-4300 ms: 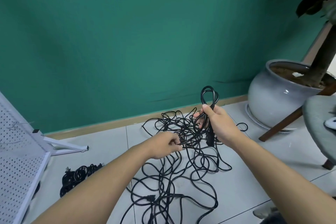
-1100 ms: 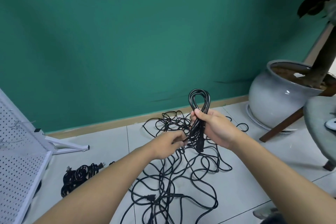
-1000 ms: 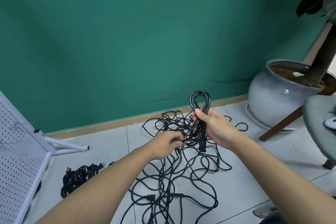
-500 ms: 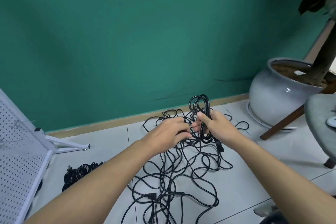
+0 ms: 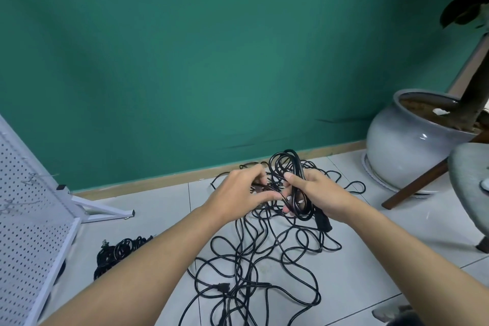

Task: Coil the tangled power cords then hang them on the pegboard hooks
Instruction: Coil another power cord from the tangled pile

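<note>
Above power-cord tangle [image 5: 247,259] on floor, right hand [image 5: 321,194] clamps half-made coil [image 5: 296,164] upright — so loops cannot spring; left hand [image 5: 236,193] pinches loose strand [image 5: 266,188] beside it, I judge feeding next wrap. Pegboard [image 5: 26,219] stands far left.

Blk coil [image 5: 298,167] mid-air, tangle [image 5: 254,267] on floor
</note>
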